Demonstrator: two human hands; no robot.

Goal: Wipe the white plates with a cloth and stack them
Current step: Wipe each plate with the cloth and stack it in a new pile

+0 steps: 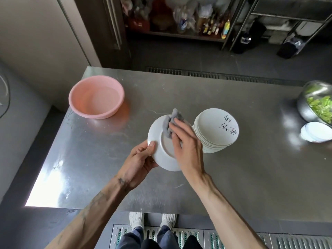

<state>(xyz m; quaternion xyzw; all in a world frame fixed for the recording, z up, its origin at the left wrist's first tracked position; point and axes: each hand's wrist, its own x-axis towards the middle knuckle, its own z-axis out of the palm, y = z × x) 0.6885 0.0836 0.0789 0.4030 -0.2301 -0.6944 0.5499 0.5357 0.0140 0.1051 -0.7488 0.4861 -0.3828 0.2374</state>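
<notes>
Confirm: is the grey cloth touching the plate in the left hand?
Touching. Head view: the right hand presses the grey cloth onto the plate held by the left hand.

metal bowl (303,106) cut by right edge, shelf bottles (212,26) blurred; plate (162,155) partly hidden under right hand (186,146)

The one view comes from a wide-angle camera worn on the person's head, looking steeply down and a little forward, so both forearms rise from the bottom edge to the left hand (140,162) and right hand (186,146), which meet at a white plate (161,159) just below the middle of the frame, near the lens. The steel table (233,177) fills the central band, the person's shoes (137,220) show at the bottom centre almost straight below, and the floor (179,56) and shelves (179,33) stretch across the top, farther off
</notes>
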